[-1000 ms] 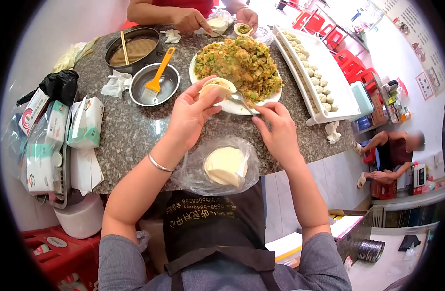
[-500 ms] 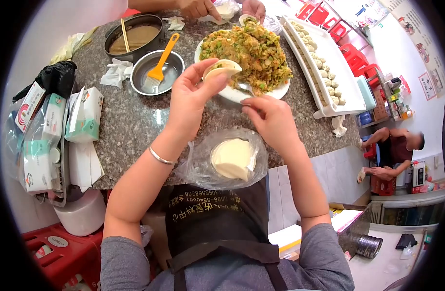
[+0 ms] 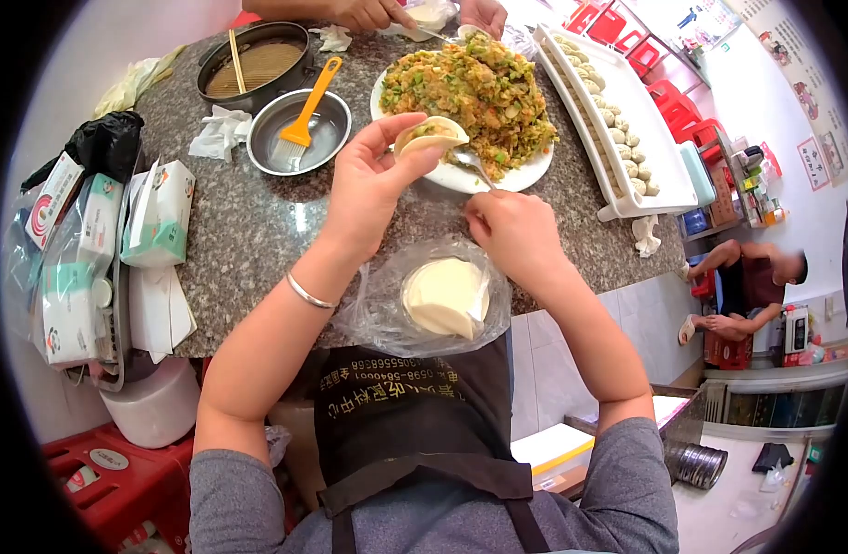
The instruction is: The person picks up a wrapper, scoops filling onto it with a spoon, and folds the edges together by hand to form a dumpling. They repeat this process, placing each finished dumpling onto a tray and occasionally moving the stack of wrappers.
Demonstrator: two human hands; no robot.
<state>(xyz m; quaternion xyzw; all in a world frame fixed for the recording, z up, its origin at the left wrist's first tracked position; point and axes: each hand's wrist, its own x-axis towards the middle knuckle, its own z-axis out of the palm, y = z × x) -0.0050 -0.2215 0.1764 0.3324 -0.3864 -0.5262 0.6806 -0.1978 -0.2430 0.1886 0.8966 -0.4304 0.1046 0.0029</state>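
Observation:
My left hand [image 3: 378, 175] holds a round dough wrapper [image 3: 429, 137], bent upward like a cup, with some filling inside. My right hand [image 3: 518, 231] grips the handle of a metal spoon [image 3: 476, 164], whose bowl is at the near edge of the heaped chopped filling [image 3: 484, 92]. That filling lies on a white plate [image 3: 428, 177]. Below my hands, a stack of pale wrappers [image 3: 445, 295] sits in an open clear plastic bag [image 3: 373, 309] at the table's front edge.
Left on the table [image 3: 230, 305] are a metal bowl [image 3: 324, 152] with an orange brush [image 3: 315, 97], a dark round pan [image 3: 294, 78] with chopsticks, and tissue packs [image 3: 165, 217]. A white tray [image 3: 659, 148] of dumplings stands right. Across, a co-worker's hands [image 3: 373, 13] work; another person [image 3: 756, 282] sits far right.
The spoon in my right hand has turned, and the fingers have closed more around its handle. My left hand has shifted slightly right with the wrapper, which is more open toward the camera.

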